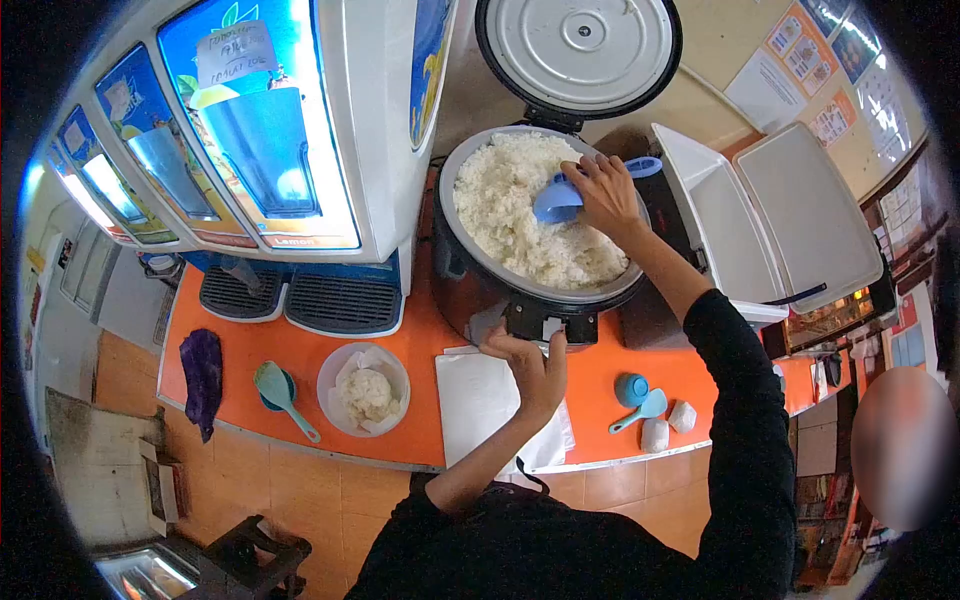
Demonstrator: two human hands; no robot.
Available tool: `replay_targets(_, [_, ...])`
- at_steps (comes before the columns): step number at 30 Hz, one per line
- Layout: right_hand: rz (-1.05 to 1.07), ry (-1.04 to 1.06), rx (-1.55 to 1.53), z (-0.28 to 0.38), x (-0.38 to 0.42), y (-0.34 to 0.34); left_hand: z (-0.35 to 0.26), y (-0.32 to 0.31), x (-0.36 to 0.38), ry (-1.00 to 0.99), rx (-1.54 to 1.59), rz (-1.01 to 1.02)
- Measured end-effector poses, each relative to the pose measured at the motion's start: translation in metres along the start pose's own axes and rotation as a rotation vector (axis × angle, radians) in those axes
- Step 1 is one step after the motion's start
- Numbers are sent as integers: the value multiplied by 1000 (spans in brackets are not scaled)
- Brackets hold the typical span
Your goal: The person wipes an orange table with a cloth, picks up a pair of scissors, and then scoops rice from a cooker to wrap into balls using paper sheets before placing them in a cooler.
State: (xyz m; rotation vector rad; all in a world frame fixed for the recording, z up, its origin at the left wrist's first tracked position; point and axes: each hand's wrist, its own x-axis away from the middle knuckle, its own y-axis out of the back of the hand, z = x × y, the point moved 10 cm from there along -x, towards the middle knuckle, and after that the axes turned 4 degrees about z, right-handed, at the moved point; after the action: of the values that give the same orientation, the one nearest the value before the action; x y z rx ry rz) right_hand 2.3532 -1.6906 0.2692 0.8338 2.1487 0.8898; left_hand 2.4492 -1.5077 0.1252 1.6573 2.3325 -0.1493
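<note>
A large rice cooker (470,305) full of white rice (500,190) stands on the orange counter with its lid (585,40) raised. My right hand (606,192) is closed round a blue rice scoop (556,202), whose bowl is dug into the right part of the rice. The scoop's handle points right, past my fingers. At the cooker's front, my left hand (530,365) touches the area by the latch (552,328), thumb and fingers apart. Below it lie white paper sheets (470,395). To the left is a white bowl (324,388) with a mound of rice in it.
A drinks dispenser (385,120) towers at the left. A green spoon (275,385) and a purple cloth (202,375) lie before it. On the right are a blue cup (631,389), a turquoise scoop (652,405), small white packets (656,435) and an opened white container (700,180).
</note>
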Motion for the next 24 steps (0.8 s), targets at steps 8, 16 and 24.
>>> replay_targets(8, [323,-374,-159,-51,-8,34,5,-1,-7,8,-1,59])
replay_targets(16, [-112,126,72,59,9,46,10,2,-8,-34,-85,25])
replay_targets(24, [141,102,-314,65,39,46,7,4,-11,-4,-110,65])
